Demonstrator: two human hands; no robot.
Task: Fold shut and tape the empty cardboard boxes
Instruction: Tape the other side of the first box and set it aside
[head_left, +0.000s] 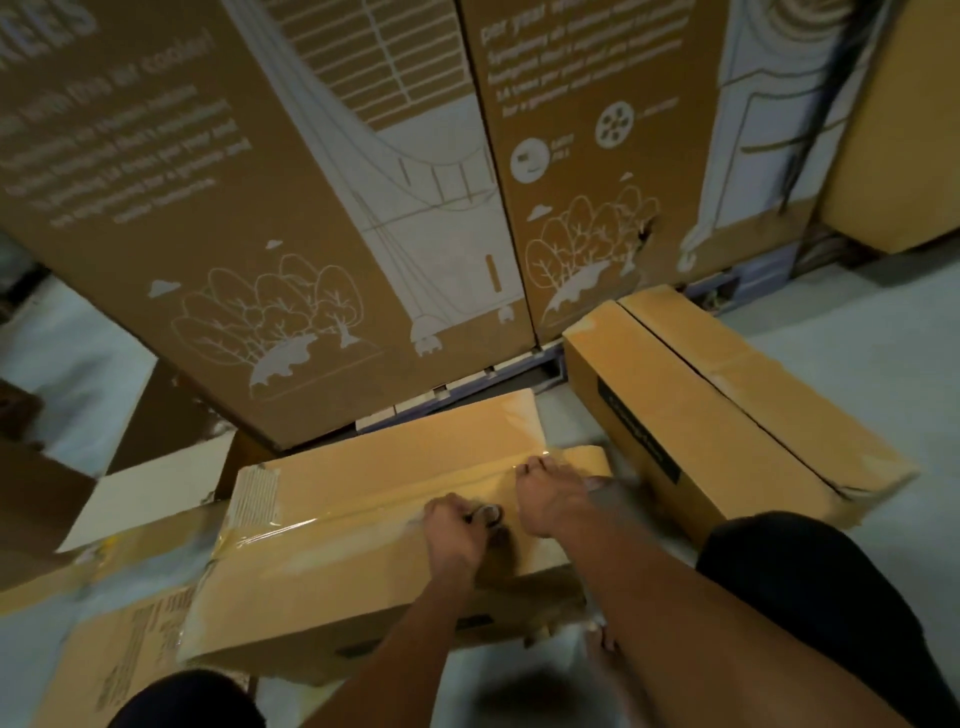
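Observation:
A long cardboard box (363, 561) lies on the floor in front of me, its flaps folded down and clear tape (291, 525) running along the centre seam from its left end. My left hand (454, 525) grips a roll of tape (488, 515) on the seam near the middle of the box. My right hand (550, 493) rests just to the right of it, fingers curled and pressing on the taped seam near the box's right end.
A second long box (727, 410) lies to the right, its flaps down. Tall printed cartons (311, 208) stand close behind. Flattened cardboard (130, 519) and another box (119, 660) lie at the left. My knees (810, 582) are at the lower edge.

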